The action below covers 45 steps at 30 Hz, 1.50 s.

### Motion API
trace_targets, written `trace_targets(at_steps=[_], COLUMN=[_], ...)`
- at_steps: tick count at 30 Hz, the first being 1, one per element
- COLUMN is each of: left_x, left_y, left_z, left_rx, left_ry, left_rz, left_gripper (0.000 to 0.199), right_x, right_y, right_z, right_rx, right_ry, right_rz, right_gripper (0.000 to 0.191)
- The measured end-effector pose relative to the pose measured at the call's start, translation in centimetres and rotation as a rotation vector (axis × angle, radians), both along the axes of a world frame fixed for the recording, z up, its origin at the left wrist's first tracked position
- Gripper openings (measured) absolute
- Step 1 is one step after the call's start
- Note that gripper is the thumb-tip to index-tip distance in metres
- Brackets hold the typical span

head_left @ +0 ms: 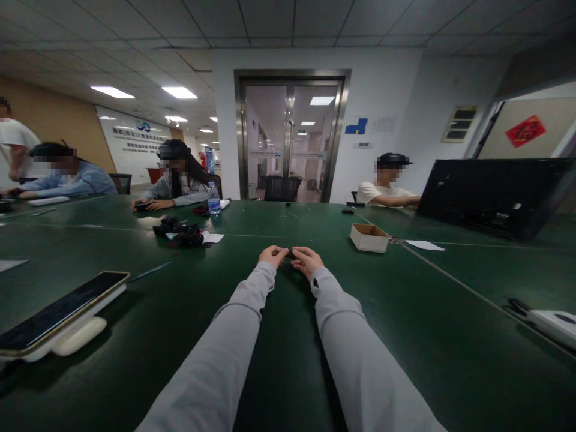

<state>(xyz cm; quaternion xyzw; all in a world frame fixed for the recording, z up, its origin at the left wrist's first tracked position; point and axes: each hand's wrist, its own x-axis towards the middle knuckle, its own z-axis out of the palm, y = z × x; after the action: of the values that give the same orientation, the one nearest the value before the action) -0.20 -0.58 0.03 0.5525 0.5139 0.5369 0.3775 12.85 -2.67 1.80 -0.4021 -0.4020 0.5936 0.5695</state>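
Both arms reach forward in grey sleeves over the green table (pixel 382 336). My left hand (pixel 272 256) is closed in a pinch, thumb and forefinger pressed together. Facing it, my right hand (pixel 308 260) also pinches, its other fingers curled below. Between the two sets of fingertips shows a small dark piece (pixel 290 253), too small to name, and both hands seem to grip it. The hands are held close together, fingertips nearly touching, a little above the tabletop.
An open cardboard box (pixel 369 239) stands right of my hands, near a white paper (pixel 424 245). A black monitor (pixel 490 195) is farther right. Left are a phone (pixel 67 309), a black tangled bundle (pixel 182 233) and a water bottle (pixel 213 199). Several people sit or stand beyond.
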Motion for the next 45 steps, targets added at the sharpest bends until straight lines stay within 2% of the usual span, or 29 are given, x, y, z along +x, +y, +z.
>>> trace_targets(at_steps=[10,19,26,32,36,45], left_x=[-0.3,-0.3,-0.4,-0.4,-0.3,-0.6], left_y=[0.0,-0.9,0.1,-0.1,-0.4,0.1], left_z=[0.2,1.4,0.6,0.6,0.7,-0.1], left_rx=[-0.035,-0.141,-0.181,-0.144,-0.092,0.035], left_ry=[-0.078,-0.042,-0.036,-0.040,-0.113,-0.213], left_rz=[-0.009,0.010,0.021,-0.003,-0.046,-0.144], left_gripper=[0.025,0.029,0.037,0.035,0.030,0.032], right_x=[0.3,0.1,0.2,0.2,0.1,0.0], right_y=[0.3,-0.1,0.2,0.2,0.2,0.0], right_z=[-0.5,-0.3,-0.6,-0.6,-0.4,0.2], right_rx=[0.070,0.103,0.116,0.108,0.072,-0.008], right_ry=[-0.004,0.014,0.032,0.040,0.026,-0.001], right_rz=[0.103,0.102,0.118,0.111,0.100,0.069], right_gripper=[0.017,0.021,0.024,0.023,0.020,0.008])
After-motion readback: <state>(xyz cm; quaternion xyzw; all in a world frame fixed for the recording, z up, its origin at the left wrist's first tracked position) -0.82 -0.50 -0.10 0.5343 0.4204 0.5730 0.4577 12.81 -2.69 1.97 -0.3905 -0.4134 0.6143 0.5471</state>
